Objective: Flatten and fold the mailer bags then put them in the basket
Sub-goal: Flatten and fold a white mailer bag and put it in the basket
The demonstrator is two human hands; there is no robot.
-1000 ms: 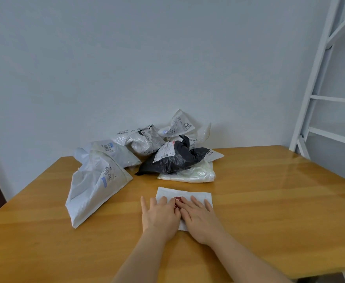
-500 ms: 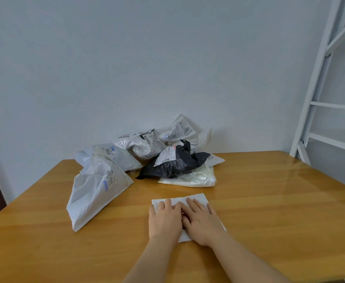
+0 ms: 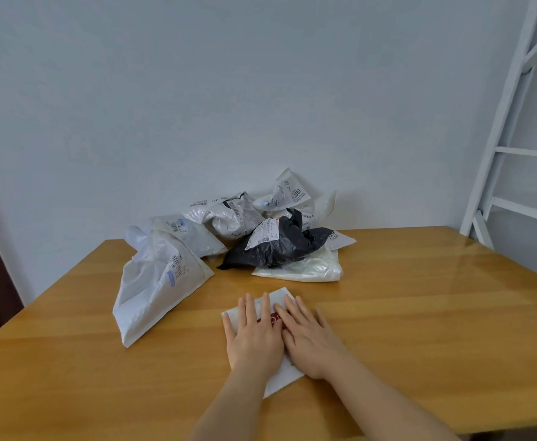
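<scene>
Mid-table: both hands (image 3: 284, 337) flat on folded mailer (image 3: 278, 297).

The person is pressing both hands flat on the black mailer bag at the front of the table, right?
Not quite. The head view shows the left hand and right hand pressing flat on a white mailer bag with a red mark. The black mailer bag lies untouched in the pile at the back of the wooden table.

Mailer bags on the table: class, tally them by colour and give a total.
Black bag: 1
Loose white or pale bags: 5, as far as the overlaps show
Folded white bag: 1
Total: 7
</scene>
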